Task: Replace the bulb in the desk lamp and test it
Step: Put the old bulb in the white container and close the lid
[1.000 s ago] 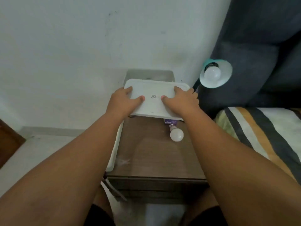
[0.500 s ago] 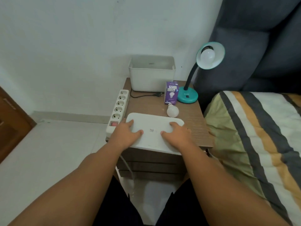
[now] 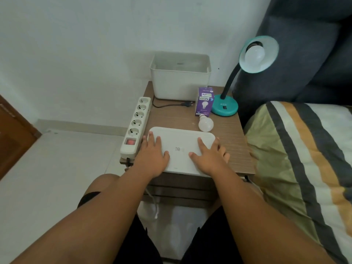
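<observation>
A teal desk lamp [image 3: 224,107] stands at the back right of the small wooden table [image 3: 236,141], with a white bulb [image 3: 255,56] in its shade. A loose white bulb [image 3: 205,124] lies on the table in front of a purple bulb box [image 3: 204,103]. A flat white lid [image 3: 181,141] rests on the table's front part. My left hand [image 3: 152,155] grips its left end and my right hand [image 3: 211,155] its right end, thumbs on top.
An open white bin [image 3: 180,77] stands at the back against the wall. The lamp's black plug [image 3: 187,104] lies loose in front of it. A white power strip [image 3: 136,124] runs along the table's left edge. A striped bed [image 3: 304,149] adjoins on the right.
Both hands brought the lid from the top of the white bin down to the front of the table. The bin now stands open.
</observation>
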